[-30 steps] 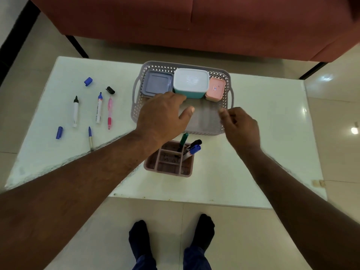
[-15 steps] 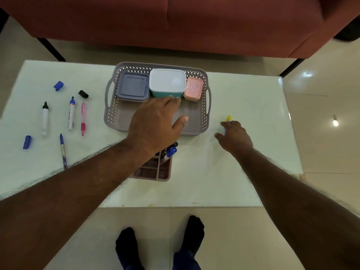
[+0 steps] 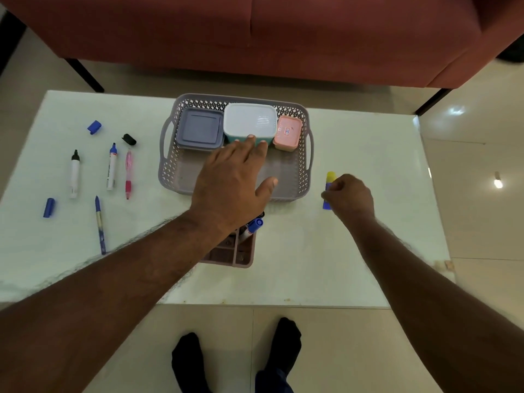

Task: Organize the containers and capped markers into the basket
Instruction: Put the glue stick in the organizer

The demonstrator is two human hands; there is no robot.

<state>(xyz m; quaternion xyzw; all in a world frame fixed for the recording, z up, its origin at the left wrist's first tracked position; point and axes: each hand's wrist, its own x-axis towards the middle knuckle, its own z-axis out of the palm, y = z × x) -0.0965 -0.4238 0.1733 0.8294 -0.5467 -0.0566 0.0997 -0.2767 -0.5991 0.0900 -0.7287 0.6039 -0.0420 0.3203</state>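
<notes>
L hand (image 3: 232, 182) spread open, empty, over basket (image 3: 307, 154); R hand (image 3: 350, 195) right of basket, fingers closed on yellow-capped marker (image 3: 329, 180)

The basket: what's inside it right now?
Three lidded containers line the basket's far wall: grey, white-lidded teal and pink. The left hand covers part of the floor; what shows around it is bare.

Home living room; sofa (image 3: 255, 38); low table (image 3: 354, 265)
</notes>
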